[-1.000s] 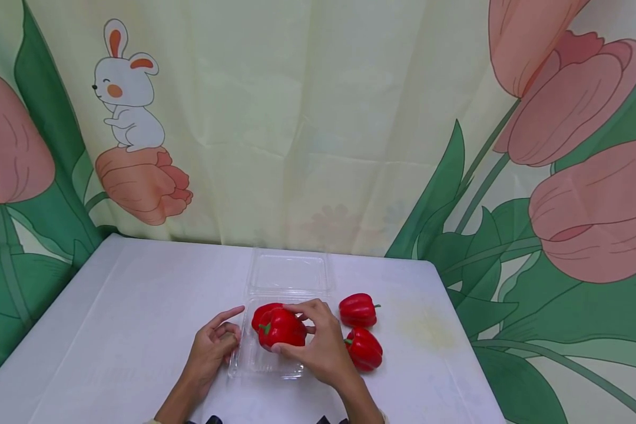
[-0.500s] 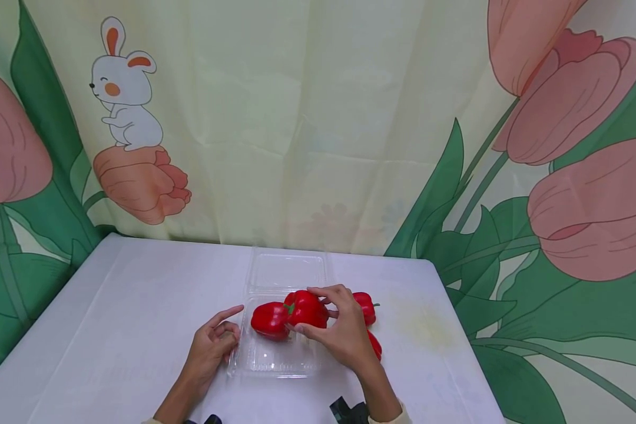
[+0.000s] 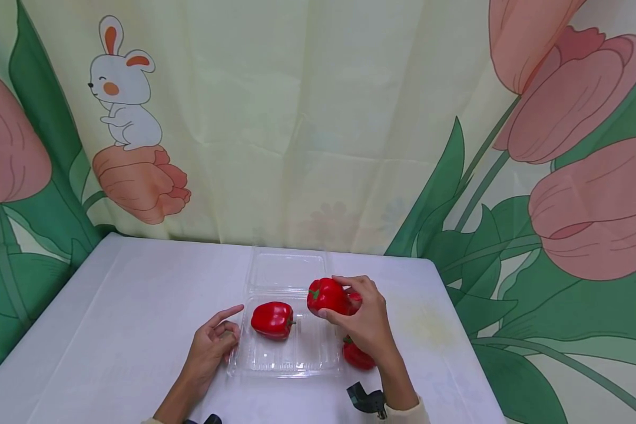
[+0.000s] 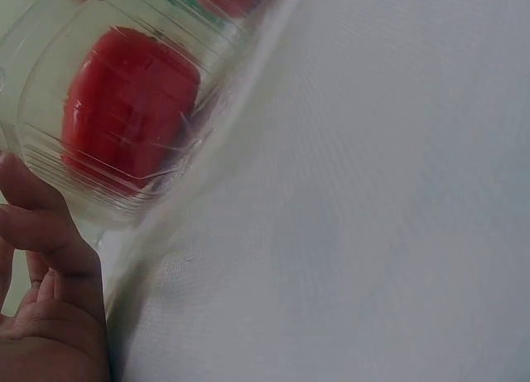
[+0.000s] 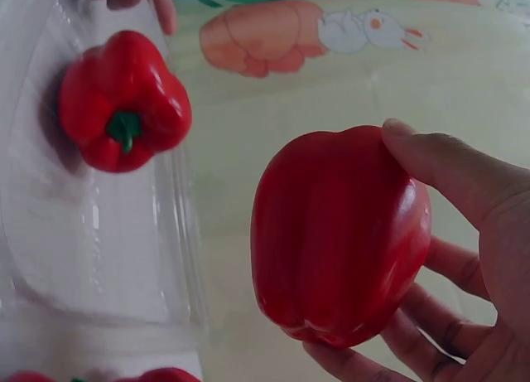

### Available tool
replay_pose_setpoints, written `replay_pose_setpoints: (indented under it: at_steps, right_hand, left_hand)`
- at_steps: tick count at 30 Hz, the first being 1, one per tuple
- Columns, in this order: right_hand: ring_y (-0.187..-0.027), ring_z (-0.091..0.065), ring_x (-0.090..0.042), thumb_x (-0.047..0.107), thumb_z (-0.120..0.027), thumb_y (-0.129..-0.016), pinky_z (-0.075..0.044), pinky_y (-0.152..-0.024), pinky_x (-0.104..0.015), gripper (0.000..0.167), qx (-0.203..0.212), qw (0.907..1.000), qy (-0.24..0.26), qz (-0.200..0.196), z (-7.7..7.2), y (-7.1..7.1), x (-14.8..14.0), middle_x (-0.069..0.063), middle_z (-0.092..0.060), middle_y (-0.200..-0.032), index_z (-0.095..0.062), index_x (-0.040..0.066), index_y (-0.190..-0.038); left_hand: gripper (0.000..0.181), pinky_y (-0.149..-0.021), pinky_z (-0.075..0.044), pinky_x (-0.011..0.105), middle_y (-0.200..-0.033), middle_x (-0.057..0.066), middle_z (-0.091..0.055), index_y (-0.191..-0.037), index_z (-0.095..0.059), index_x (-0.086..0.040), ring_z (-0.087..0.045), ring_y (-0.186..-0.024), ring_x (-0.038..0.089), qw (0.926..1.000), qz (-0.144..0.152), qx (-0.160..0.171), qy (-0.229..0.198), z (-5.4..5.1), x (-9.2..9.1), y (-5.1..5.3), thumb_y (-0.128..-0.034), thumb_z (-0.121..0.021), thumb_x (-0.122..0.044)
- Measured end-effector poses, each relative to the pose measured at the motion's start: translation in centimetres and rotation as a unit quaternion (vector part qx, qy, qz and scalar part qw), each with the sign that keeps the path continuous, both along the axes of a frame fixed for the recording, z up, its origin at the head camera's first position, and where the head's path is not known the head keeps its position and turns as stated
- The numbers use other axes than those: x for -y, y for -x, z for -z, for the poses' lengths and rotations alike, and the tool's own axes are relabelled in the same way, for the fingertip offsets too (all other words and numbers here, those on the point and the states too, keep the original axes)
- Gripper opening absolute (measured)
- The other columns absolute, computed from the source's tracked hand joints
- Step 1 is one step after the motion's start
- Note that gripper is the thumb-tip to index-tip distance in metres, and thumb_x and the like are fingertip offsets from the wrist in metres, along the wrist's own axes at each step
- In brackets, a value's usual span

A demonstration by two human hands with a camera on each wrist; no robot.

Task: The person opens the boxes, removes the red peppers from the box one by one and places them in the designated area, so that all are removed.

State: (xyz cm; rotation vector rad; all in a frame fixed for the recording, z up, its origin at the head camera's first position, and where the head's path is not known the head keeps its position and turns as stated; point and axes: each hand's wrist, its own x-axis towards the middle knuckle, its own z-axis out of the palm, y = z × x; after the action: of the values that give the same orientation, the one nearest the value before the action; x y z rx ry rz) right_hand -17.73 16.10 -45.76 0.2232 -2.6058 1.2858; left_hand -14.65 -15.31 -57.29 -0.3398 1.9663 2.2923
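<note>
My right hand (image 3: pixel 368 318) grips a red bell pepper (image 3: pixel 325 295) with a green stem, raised over the back right part of a clear plastic clamshell box (image 3: pixel 318 353). In the right wrist view, thumb and fingers wrap the side of that pepper (image 5: pixel 339 233). Another red bell pepper (image 3: pixel 272 321) lies inside the box, toward its left. My left hand (image 3: pixel 212 344) is at the box's left edge, index finger stretched out and the other fingers loosely bent. Whether it touches the rim, I cannot tell.
The box's lid (image 3: pixel 288 271) lies folded back behind it. Right of the box, a red bell pepper (image 3: pixel 357 355) is partly covered by my right hand; one more shows only slightly behind the held one. A printed curtain (image 3: pixel 297 147) hangs behind the white table (image 3: pixel 138 306).
My right hand has carried its pepper from above the box's middle to the right and farther back. The pepper inside the box is now uncovered. My left hand has stayed put.
</note>
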Motion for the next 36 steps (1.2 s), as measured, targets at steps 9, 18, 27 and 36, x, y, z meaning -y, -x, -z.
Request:
replay_pose_setpoints:
  at_steps: [9, 18, 27, 36]
  right_hand:
    - [-0.122, -0.062, -0.028, 0.026, -0.100, -0.067, -0.065, -0.087, -0.049, 0.079, 0.010, 0.9997, -0.012, 0.020, -0.1, 0.9, -2.3, -0.005, -0.063, -0.135, -0.068, 0.027, -0.139]
    - [-0.127, -0.059, -0.033, 0.023, -0.099, -0.069, -0.062, -0.095, -0.054, 0.080, 0.035, 0.9979, -0.023, 0.049, -0.4, 1.4, -4.4, -0.008, -0.059, -0.141, -0.066, 0.023, -0.142]
    - [-0.126, -0.059, -0.034, 0.023, -0.097, -0.073, -0.062, -0.094, -0.054, 0.078, 0.022, 0.9971, -0.039, 0.061, -0.4, 1.7, -6.6, -0.011, -0.058, -0.142, -0.065, 0.019, -0.144]
    - [-0.127, -0.058, -0.034, 0.025, -0.097, -0.075, -0.061, -0.097, -0.058, 0.079, 0.028, 0.9958, -0.042, 0.076, -0.2, 1.9, -8.7, -0.013, -0.057, -0.145, -0.064, 0.018, -0.146]
  left_hand:
    - [0.058, -0.054, -0.047, 0.021, -0.093, 0.005, -0.066, -0.148, -0.059, -0.019, -0.056, -0.068, 0.014, 1.0000, 0.000, 0.001, 0.006, 0.0, 0.0, 0.1, -0.0932, -0.069, 0.000]
    - [0.058, -0.053, -0.046, 0.021, -0.093, 0.006, -0.066, -0.147, -0.060, -0.018, -0.055, -0.067, 0.013, 1.0000, -0.002, 0.002, 0.001, 0.0, 0.0, 0.0, -0.0932, -0.067, 0.002]
    - [0.057, -0.053, -0.046, 0.020, -0.093, 0.006, -0.066, -0.147, -0.061, -0.017, -0.055, -0.067, 0.013, 1.0000, -0.001, 0.002, 0.000, 0.1, 0.0, 0.0, -0.0933, -0.067, 0.002]
    - [0.057, -0.052, -0.045, 0.020, -0.092, 0.005, -0.066, -0.146, -0.061, -0.017, -0.055, -0.066, 0.013, 1.0000, -0.003, -0.003, 0.001, 0.0, 0.0, 0.0, -0.0935, -0.067, 0.002]
